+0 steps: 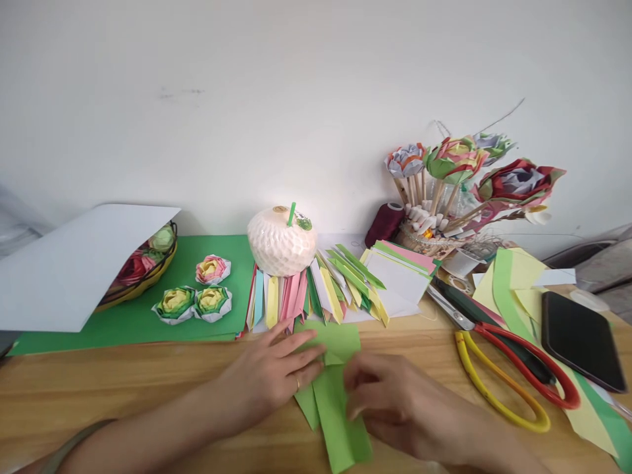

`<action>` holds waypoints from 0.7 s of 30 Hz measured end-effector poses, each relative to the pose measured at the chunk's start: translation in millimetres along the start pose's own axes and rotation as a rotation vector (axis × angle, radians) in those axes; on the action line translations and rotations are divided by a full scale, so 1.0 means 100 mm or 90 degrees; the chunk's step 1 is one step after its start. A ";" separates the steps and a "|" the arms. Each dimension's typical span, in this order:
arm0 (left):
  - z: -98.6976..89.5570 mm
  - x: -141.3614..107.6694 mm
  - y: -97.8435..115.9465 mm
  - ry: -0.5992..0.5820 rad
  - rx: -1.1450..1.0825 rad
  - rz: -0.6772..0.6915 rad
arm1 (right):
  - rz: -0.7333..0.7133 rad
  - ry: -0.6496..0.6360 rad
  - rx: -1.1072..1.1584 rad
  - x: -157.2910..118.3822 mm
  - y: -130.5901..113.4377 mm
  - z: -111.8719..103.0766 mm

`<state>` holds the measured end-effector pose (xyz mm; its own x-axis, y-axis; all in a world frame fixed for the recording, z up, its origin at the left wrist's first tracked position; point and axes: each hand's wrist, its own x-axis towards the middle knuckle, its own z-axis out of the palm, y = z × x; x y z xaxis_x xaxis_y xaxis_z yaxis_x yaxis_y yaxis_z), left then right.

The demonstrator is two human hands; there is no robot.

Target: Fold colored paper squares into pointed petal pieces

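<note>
Light green paper (338,408) lies on the wooden table in front of me, in overlapping folded pieces. My left hand (279,365) rests flat with fingers spread, its fingertips on the paper's left side. At the right edge my right hand (390,398) has its fingers curled in and pinched on the green paper; it is slightly blurred. Just beyond the hands lie several folded paper strips (296,299) in pink, yellow, white and green. A white textured round container (281,243) with a green stub on top stands behind them.
Red-and-yellow-handled scissors (523,359), a black phone (582,339) and paper scraps (508,283) lie right. Paper flowers on sticks (457,161) stand behind, near a maroon thread spool (384,224). Left are three paper flowers (212,301), a basket (170,260) and a white sheet (83,270).
</note>
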<state>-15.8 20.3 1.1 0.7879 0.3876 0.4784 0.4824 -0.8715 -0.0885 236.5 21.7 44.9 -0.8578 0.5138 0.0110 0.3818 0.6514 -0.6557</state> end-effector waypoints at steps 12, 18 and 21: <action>-0.03 0.08 0.15 0.122 -0.102 -0.030 | -0.025 0.206 -0.258 0.08 0.02 0.31; 0.01 0.04 0.15 0.091 -0.077 -0.038 | -0.031 0.187 -0.251 0.10 0.00 0.29; 0.02 0.02 0.16 0.110 -0.077 -0.022 | -0.041 0.190 -0.243 0.11 0.00 0.31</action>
<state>-5.6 8.0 -1.3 0.6896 0.3695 0.6228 0.4505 -0.8922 0.0305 216.4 10.0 21.7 -0.7687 0.5675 0.2950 0.4782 0.8163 -0.3241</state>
